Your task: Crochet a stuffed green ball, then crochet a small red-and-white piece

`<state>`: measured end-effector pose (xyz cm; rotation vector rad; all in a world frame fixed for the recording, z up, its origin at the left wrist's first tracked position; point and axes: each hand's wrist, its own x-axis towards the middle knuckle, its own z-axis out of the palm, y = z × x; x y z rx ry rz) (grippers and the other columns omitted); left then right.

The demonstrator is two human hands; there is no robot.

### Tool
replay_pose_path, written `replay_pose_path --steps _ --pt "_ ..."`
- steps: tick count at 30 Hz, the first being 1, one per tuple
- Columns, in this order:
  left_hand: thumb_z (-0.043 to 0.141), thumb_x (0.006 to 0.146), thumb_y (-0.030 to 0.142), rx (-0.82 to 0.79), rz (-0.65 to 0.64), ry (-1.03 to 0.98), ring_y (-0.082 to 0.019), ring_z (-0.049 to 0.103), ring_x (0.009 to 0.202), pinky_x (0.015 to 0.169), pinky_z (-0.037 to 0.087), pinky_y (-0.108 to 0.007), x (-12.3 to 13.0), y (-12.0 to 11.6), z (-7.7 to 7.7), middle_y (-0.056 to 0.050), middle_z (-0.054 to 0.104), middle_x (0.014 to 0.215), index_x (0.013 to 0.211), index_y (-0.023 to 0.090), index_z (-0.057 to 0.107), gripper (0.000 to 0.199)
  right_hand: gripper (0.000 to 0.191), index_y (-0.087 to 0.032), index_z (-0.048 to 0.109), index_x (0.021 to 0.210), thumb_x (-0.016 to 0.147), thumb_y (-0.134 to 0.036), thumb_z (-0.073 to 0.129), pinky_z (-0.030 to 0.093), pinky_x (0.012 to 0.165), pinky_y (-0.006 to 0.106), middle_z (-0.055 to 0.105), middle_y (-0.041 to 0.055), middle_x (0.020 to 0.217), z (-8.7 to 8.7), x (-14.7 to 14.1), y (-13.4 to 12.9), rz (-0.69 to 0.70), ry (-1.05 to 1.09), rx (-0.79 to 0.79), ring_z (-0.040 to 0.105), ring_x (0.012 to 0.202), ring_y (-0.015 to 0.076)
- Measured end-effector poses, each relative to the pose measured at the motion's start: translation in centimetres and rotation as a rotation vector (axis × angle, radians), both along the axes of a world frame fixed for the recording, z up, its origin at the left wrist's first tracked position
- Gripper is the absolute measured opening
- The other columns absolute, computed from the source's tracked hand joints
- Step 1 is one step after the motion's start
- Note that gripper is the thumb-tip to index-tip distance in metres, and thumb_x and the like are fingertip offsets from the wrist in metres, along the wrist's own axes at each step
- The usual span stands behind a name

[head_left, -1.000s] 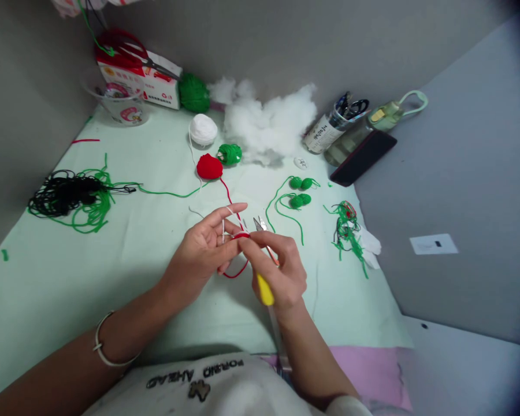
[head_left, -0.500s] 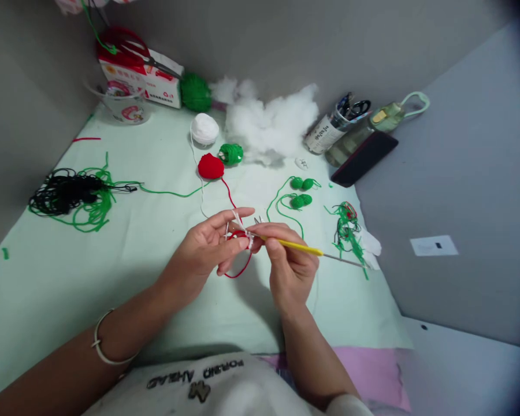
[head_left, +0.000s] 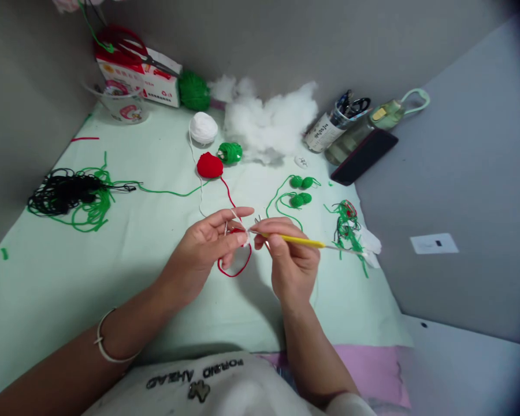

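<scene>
My left hand (head_left: pixel 208 245) pinches a small piece of white and red yarn work (head_left: pixel 245 238) between thumb and fingers, with white yarn running over the raised index finger. In my right hand (head_left: pixel 292 260) is a crochet hook with a yellow handle (head_left: pixel 305 241), its tip at the yarn work. Small metal points, perhaps scissors, show beside the right fingers; what they belong to is hidden. A red strand loops below the left hand and runs up to a red yarn ball (head_left: pixel 210 166). The white yarn comes from a white ball (head_left: pixel 203 128).
Behind the hands lie a small green yarn ball (head_left: pixel 230 153) and white stuffing (head_left: pixel 271 124). Green crocheted pieces (head_left: pixel 300 200) sit right of centre. Black yarn (head_left: pixel 65 193) lies left, scraps (head_left: pixel 346 228) right. A pen cup (head_left: pixel 325 133), phone (head_left: pixel 364 157) and box (head_left: pixel 160 86) stand at the back.
The hook has shifted slightly and its handle is less tilted. My right hand has moved a little to the right, and the red loop below the left hand has changed shape.
</scene>
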<state>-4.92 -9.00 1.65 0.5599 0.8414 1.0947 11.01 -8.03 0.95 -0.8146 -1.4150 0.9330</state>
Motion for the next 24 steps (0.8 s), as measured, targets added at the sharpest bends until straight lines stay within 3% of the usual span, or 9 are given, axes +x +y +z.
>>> replay_pose_path --steps 4,7,10,16,24 --pt "0.081 0.082 0.021 0.05 -0.019 0.042 -0.007 0.059 0.067 0.066 0.049 -0.019 0.2 -0.37 -0.22 0.002 0.069 0.084 0.125 0.024 0.072 0.044 0.016 -0.026 0.079 0.101 0.097 -0.021 0.064 0.056 0.069 0.031 0.077 0.0038 0.096 -0.23 0.08 -0.14 0.017 0.051 -0.094 0.068 0.079 0.0155" --pt "0.08 0.083 0.02 0.036 -0.024 0.017 -0.007 0.061 0.069 0.069 0.05 -0.019 0.11 -0.29 -0.2 0.002 0.069 0.083 0.125 0.023 0.072 0.043 0.016 -0.026 0.078 0.098 0.099 -0.028 0.062 0.056 0.066 0.028 0.077 0.0026 0.094 -0.23 0.34 -0.04 0.075 0.191 -0.264 0.068 0.071 0.0126" --pt "0.08 0.083 0.02 0.025 -0.02 -0.003 -0.007 0.059 0.064 0.064 0.048 -0.018 -0.02 -0.15 -0.11 0.004 0.067 0.075 0.122 0.022 0.073 0.04 0.017 -0.024 0.075 0.096 0.101 -0.03 0.06 0.055 0.065 0.026 0.077 0.0022 0.091 -0.06 0.44 0.17 0.112 0.271 -0.324 0.066 0.068 0.0111" --pt "0.079 0.085 0.025 -0.012 -0.075 -0.038 -0.008 0.058 0.053 0.056 0.048 -0.018 -0.33 -0.25 0.33 0.006 0.064 0.058 0.124 0.02 0.071 0.04 0.019 -0.022 0.072 0.096 0.103 -0.03 0.056 0.055 0.064 0.027 0.077 0.0032 0.088 0.26 0.6 0.15 0.13 0.24 -0.274 0.066 0.067 0.0119" --pt "0.077 0.088 0.028 -0.008 -0.055 -0.048 -0.01 0.071 0.072 0.068 0.055 -0.018 -0.32 -0.08 0.29 0.0 0.075 0.079 0.119 0.02 0.073 0.032 0.018 -0.023 0.073 0.099 0.103 -0.026 0.056 0.059 0.065 0.03 0.077 0.0035 0.093 0.38 0.51 -0.39 0.027 0.099 -0.098 0.07 0.071 0.0136"
